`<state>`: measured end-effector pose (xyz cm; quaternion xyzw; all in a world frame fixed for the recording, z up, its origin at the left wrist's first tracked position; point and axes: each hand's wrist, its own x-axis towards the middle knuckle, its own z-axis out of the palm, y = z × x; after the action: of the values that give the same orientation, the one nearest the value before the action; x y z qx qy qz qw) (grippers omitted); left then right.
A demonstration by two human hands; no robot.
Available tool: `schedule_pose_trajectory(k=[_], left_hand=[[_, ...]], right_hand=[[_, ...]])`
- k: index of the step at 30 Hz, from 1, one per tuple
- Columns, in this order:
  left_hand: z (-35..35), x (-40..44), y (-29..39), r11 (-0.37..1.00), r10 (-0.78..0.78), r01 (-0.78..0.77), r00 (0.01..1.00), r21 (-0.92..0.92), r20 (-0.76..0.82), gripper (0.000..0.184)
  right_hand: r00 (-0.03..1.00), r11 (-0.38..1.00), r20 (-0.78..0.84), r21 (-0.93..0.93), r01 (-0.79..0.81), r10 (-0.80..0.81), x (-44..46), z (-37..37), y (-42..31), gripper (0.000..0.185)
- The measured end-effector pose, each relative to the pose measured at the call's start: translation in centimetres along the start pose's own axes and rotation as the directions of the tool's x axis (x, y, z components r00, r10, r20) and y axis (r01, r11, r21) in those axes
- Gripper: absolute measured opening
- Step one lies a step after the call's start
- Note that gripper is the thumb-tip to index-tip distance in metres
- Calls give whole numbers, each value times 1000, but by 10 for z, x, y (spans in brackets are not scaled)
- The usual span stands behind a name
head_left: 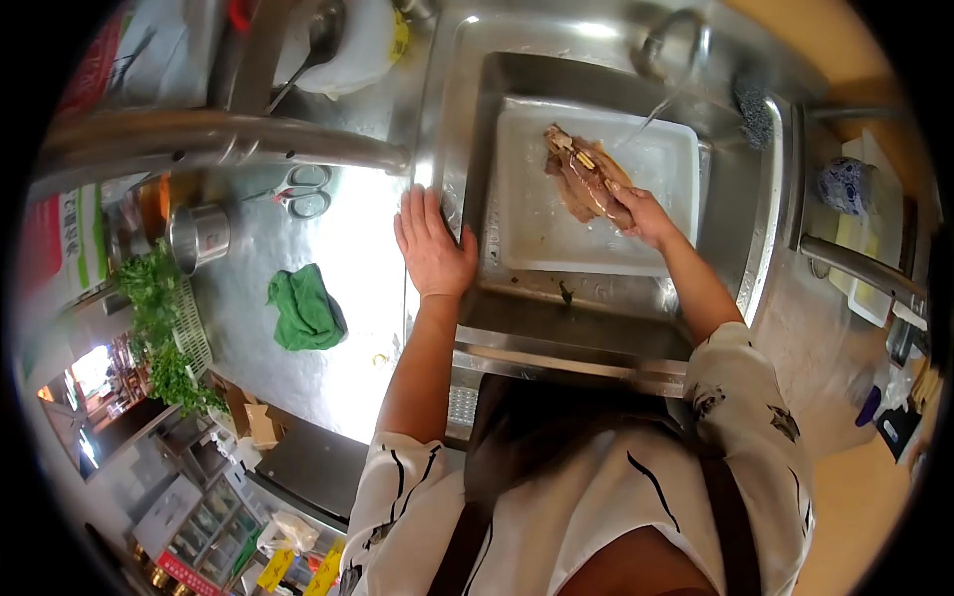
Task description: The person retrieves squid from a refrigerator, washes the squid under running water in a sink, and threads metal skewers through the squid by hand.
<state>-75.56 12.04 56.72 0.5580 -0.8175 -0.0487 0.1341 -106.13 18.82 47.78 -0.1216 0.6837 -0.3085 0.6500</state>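
My right hand is closed around one end of a piece of meat, brownish-pink with pale bone-like bits along its middle. The meat is over a white rectangular tub set inside the steel sink. Water runs from the tap toward the tub, near the meat. Palm down and fingers stretched, my left hand rests on the steel edge left of the sink, holding nothing.
On the steel counter left of the sink lie a green cloth and scissors. A metal cup and leafy greens stand farther left. A metal rail crosses the upper left. A dark scouring pad sits by the tap.
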Motion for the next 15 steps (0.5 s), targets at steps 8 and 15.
schedule_pose_trajectory(k=[8,15], left_hand=[[2,31,66,664,-8,-24,999,-748,-39,55],[-1,73,105,250,-75,220,975,-943,207,49]], right_hand=[[963,962,125,170,216,-238,-79,31,-11,35],[902,897,39,123,424,-431,-117,29,-16,33]])
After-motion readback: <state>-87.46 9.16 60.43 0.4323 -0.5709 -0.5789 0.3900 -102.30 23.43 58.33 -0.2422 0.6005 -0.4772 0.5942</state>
